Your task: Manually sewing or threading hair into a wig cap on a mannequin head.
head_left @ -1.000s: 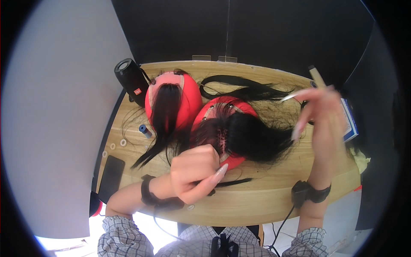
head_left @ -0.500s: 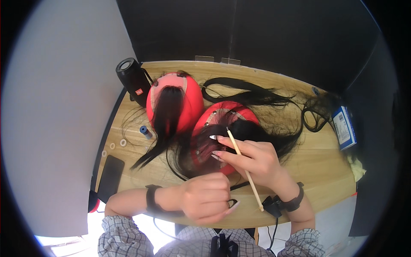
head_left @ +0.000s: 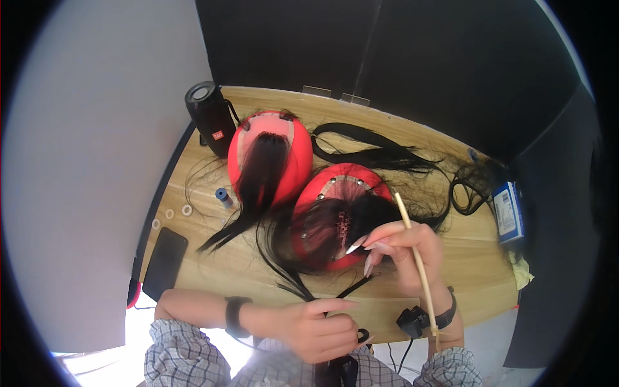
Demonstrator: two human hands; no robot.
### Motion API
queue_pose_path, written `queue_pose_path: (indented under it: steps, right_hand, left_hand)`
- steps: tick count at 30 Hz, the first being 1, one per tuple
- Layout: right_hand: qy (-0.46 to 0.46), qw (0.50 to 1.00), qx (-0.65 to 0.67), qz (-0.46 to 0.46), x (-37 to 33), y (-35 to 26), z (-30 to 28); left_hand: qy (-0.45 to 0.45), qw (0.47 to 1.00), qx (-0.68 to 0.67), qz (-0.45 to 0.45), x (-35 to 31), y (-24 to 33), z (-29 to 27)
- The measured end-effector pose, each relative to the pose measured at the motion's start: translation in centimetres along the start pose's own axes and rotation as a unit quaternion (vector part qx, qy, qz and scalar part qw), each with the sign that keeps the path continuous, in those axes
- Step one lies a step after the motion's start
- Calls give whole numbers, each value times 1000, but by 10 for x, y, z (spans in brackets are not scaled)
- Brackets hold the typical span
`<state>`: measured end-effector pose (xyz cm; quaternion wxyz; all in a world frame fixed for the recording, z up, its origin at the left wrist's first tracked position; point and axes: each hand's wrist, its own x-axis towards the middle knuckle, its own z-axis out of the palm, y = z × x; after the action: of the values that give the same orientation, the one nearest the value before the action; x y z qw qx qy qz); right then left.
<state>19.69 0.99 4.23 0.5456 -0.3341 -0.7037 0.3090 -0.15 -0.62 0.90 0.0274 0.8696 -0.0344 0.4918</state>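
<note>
Right hand (head_left: 409,255) holds a slender, pale, straight stick (head_left: 422,277); left hand (head_left: 325,332), black strands (head_left: 296,280).

Pale grey partition (head_left: 109,161) at left; black panels (head_left: 290,45) behind and at right; wood-grain surface (head_left: 474,258) between them; bright, whitish floor (head_left: 490,345) below.

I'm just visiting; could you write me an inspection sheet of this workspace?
Surface: wooden table, strewn with loose black hair.
Work pieces: two red rounded forms bearing hair; pale stick.
Clutter: black speaker, dark slab, three pale rings, small blue cylinder, blue box, crumpled pale cloth.
Hands: left hand curled on a black lock; right hand holding the stick.
Cables: dark cable below the black block at the right wrist.
Surroundings: grey panel left, black panels behind and right.
</note>
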Motion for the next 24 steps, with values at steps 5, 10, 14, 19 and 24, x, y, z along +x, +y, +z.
queue_pose_path:
  steps: [5,10,14,19,24]
  right_hand:
    - [-9,999,39,-23,26,-17,-5]
    - [20,994,87,-58,70,-23,4]
    - [-62,998,22,-8,104,-37,0]
    - [-74,996,32,44,139,-27,-9]
    - [-1,980,-61,187,116,20,-58]
  left_hand:
    - [-39,996,-80,0,-2,-12,14]
    - [-94,988,-111,-60,4,-43,4]
    - [-74,988,-107,-87,-1,-52,13]
    - [-62,982,-112,-135,-12,-55,16]
    - [-76,982,-107,-134,-6,-55,11]
